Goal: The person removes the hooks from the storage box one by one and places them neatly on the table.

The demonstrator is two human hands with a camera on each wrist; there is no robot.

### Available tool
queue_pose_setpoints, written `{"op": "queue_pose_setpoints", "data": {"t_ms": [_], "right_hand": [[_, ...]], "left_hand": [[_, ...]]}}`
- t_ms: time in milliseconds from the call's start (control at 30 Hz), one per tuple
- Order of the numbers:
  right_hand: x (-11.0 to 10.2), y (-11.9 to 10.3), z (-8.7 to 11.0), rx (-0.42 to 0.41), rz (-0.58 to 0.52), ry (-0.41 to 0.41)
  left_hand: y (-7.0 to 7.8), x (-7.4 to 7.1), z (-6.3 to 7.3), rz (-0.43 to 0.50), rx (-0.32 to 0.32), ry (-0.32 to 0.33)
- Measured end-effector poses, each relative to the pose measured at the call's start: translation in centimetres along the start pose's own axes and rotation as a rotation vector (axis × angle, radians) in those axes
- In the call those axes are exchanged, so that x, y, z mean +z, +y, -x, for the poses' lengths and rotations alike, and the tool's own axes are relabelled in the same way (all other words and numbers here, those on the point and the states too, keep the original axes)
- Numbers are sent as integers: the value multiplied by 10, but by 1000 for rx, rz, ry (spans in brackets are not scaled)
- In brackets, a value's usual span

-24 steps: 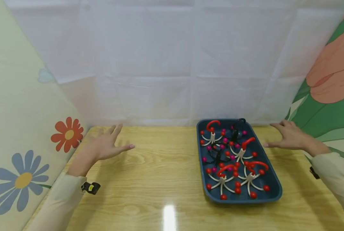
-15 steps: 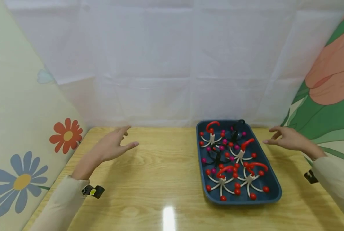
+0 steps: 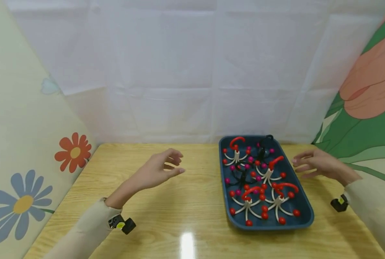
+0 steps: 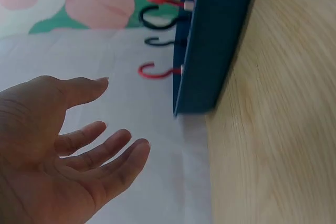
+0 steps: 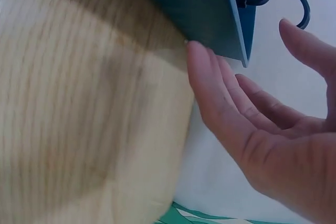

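A dark blue tray [image 3: 303, 218] stands right of centre on the table. Inside lie several multi-armed hanging hooks: white ones with red hooks and red ball tips [image 3: 248, 203], and black ones with magenta ball tips [image 3: 243, 177]. My left hand [image 3: 156, 171] hovers left of the tray, fingers loosely bent and holding nothing; the left wrist view shows the tray wall [image 4: 220, 40] beyond its fingertips. At the tray's right side is my right hand [image 3: 323, 163], fingers relaxed. In the right wrist view, its fingertips [image 5: 198, 56] are right at the tray's outer wall.
The wood-grain table [image 3: 137, 230] meets a white cloth backdrop [image 3: 166, 72] behind the tray. Flower-printed walls [image 3: 14, 118] stand at both sides. Each wrist carries a small black camera [image 3: 127, 226].
My left hand has moved right across the table towards the tray, its fingers bending in. My right hand has come slightly left to the tray's right edge. The tray stays put.
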State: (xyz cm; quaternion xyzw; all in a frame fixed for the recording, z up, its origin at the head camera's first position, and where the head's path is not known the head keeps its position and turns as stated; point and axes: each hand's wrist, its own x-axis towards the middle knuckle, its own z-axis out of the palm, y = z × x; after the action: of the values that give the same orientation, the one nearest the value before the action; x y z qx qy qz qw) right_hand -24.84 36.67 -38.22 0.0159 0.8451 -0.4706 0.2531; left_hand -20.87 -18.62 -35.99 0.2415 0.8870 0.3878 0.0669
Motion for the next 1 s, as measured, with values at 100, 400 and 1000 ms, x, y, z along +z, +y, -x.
{"op": "queue_pose_setpoints", "data": {"t_ms": [100,400,1000], "right_hand": [[2,2,-4,18,-52,-8],[4,4,-11,36,-199,-22],[7,9,-21,84,-288,-43]], "left_hand": [[13,12,-3,48,21,-25],[40,44,-17,150,123,-54],[71,96,-28,390,138,-83]]}}
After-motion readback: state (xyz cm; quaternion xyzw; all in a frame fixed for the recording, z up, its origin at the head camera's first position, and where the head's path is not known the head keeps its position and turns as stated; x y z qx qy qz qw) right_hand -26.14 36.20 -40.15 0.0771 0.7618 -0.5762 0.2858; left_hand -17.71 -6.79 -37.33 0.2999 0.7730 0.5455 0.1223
